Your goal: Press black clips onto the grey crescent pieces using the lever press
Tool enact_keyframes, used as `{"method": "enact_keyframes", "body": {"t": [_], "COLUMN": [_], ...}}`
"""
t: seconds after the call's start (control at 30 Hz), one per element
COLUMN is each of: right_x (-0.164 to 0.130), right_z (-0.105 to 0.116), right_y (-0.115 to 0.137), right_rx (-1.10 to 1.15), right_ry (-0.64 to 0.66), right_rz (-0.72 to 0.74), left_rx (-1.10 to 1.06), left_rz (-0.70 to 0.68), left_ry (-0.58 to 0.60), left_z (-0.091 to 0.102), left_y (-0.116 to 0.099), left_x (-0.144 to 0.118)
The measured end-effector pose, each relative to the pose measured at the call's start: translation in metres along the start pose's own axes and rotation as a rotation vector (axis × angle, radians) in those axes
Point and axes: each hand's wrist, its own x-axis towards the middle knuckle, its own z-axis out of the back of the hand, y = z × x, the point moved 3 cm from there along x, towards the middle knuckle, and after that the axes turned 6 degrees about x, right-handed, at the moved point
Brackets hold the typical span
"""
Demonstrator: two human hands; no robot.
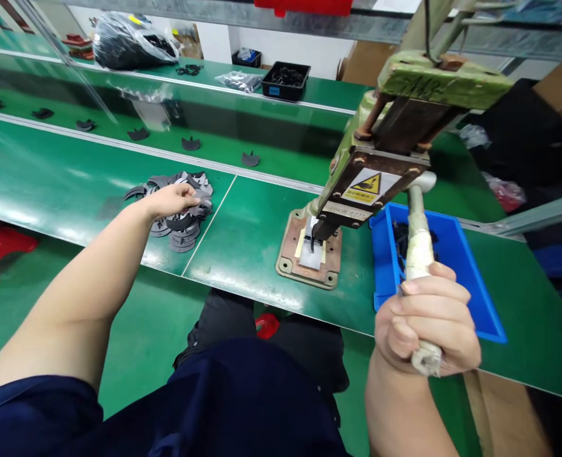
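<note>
**Right hand on press lever, left hand on parts pile**

Lever [418, 254] of the press [380, 171] ran down toward the person, wrapped in pale tape. Right hand [428, 324] was fisted tight around its lower end, all fingers closed, tip of the lever poking out below the fist. Press stood on a rusty base plate [293, 244] on the green tabletop [247, 241], yellow warning label on its head, punch just above a white pad on the base.

Left hand [169, 200] lay palm down on a pile of flat grey parts [185, 222], well left of the press. Fingers loosely curled over the top pieces; couldn't tell whether any piece was actually gripped.

Blue bin [471, 285] sat just right of the press, behind the lever, with dark pieces inside.

Further back, a belt [281, 136] carried single dark parts spaced in a row. Beyond it, a black tray [285, 79] and a bag [128, 41] of dark parts.
</note>
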Motion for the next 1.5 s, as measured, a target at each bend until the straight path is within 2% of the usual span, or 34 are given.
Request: {"method": "enact_keyframes", "body": {"t": [0.1, 0.2, 0.33, 0.47, 0.57, 0.73, 1.0, 1.27, 1.5], "right_x": [0.001, 0.002, 0.002, 0.004, 0.005, 0.005, 0.003, 0.002, 0.001], "right_z": [-0.002, -0.001, -0.001, -0.003, -0.005, -0.005, -0.003, -0.003, -0.006], "right_y": [0.002, 0.002, 0.003, 0.005, 0.007, 0.005, 0.003, 0.006, 0.007], "right_rx": [-0.001, -0.002, -0.01, -0.011, -0.011, -0.002, -0.014, -0.008, -0.016], "right_ry": [-0.004, 0.019, 0.046, 0.036, 0.032, 0.009, 0.016, 0.004, -0.007], "right_rz": [0.001, 0.009, -0.002, -0.004, -0.011, 0.02, 0.025, 0.007, -0.013], "left_rx": [-0.344, -0.564, -0.636, -0.558, -0.517, -0.538, -0.611, -0.58, -0.482], "left_rz": [-0.011, -0.072, -0.11, -0.197, -0.23, -0.226, -0.205, -0.213, -0.129], "left_ry": [0.12, 0.291, 0.43, 0.404, 0.381, 0.387, 0.403, 0.362, 0.499], "left_z": [-0.041, -0.099, -0.165, -0.197, -0.208, -0.219, -0.221, -0.223, -0.216], "left_y": [-0.036, -0.083, -0.134, -0.164, -0.173, -0.173, -0.172, -0.175, -0.183], "left_x": [-0.016, -0.036, -0.051, -0.051, -0.049, -0.046, -0.043, -0.045, -0.042]}}
